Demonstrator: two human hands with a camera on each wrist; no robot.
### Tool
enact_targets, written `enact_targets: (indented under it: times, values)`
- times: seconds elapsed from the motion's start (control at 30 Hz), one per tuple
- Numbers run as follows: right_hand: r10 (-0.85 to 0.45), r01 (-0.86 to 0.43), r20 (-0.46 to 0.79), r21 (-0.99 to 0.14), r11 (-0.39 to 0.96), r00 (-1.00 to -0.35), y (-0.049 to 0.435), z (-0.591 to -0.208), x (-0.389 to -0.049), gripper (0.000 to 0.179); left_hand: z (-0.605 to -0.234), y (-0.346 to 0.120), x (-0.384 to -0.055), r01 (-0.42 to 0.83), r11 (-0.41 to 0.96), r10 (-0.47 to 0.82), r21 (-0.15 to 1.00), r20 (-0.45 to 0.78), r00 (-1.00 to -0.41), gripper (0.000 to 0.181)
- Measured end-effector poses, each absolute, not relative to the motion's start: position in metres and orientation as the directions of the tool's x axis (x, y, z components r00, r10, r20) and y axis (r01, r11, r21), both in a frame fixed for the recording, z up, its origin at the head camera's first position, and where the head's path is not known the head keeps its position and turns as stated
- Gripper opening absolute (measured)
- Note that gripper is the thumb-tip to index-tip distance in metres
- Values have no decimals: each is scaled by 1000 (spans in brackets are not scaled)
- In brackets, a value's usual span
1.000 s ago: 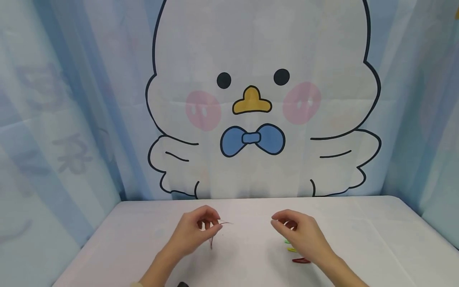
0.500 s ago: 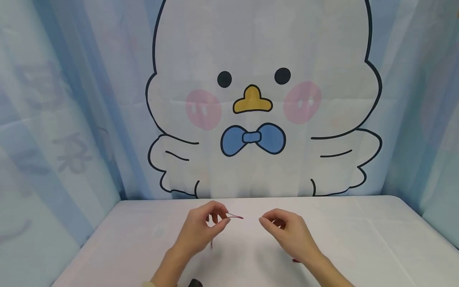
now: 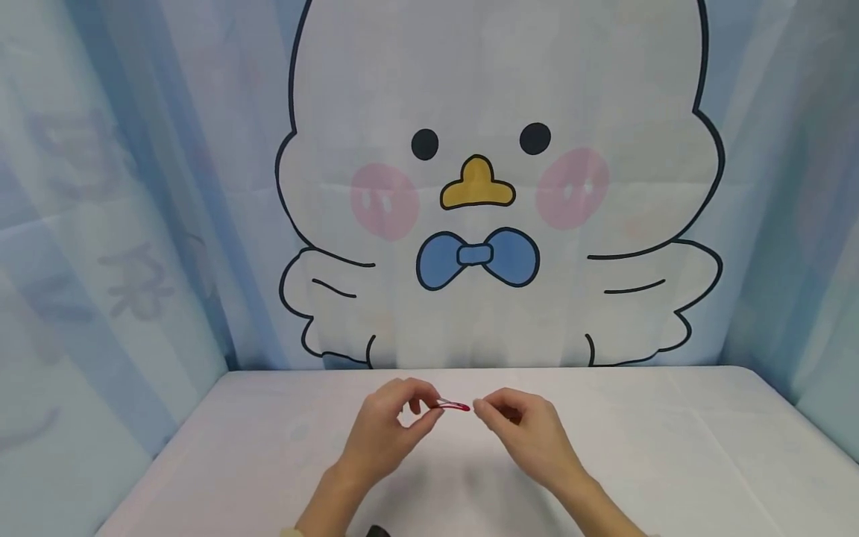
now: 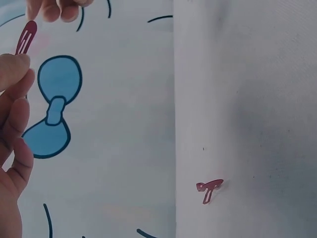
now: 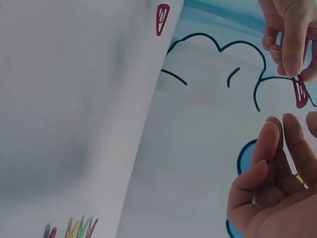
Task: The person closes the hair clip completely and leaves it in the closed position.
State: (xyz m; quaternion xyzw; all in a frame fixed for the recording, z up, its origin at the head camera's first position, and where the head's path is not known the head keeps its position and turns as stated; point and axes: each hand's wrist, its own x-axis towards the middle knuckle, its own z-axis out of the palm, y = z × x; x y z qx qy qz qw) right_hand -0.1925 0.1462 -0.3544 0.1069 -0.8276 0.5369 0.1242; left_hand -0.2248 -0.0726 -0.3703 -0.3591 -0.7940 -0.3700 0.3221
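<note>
My left hand (image 3: 396, 425) pinches a red snap hair clip (image 3: 458, 406) by one end between thumb and forefinger, above the table. The clip's rounded end points toward my right hand (image 3: 526, 432). My right hand's fingers are loosely bent, with fingertips just short of that end and nothing between them. In the right wrist view, its thumb and forefinger stand apart below the clip. Another red hair clip (image 4: 210, 189) lies on the table in the left wrist view, its two arms spread; in the head view it is hidden.
Several hair clips in dark red, yellow, green and red (image 5: 74, 229) lie in a row at the bottom of the right wrist view. The white table (image 3: 671, 447) ends at a curtain (image 3: 496, 328) printed with a cartoon bird.
Both hands have moved toward each other. The hair clip in my left hand has travelled right, up to the fingertips of my right hand. The clips on the table have become hidden in the head view.
</note>
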Motion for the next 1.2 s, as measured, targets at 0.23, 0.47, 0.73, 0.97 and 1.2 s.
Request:
enact_targets:
  times: [0.23,0.47,0.73,0.97,1.2]
  values:
    - [-80,-275,264,-901,335,-961,140,-357,-192,18,-373,-70,-224,832,468,340,299,808,-482,29]
    - [-102,-244,224,-922,299,-969,138,-359,-192,20,-375,-67,-222,827,459,359,325,784,-507,28]
    - [-112,-176,152,-950,256,-982,140,-362,-194,23,-376,-65,-220,810,451,361,375,754,-549,28]
    - [-139,-179,155,-966,188,-978,142,-362,-195,22,-375,-65,-219,720,370,310,587,653,-691,32]
    - [-191,-249,222,-959,133,-956,144,-362,-194,21,-372,-67,-218,612,247,296,751,543,-786,33]
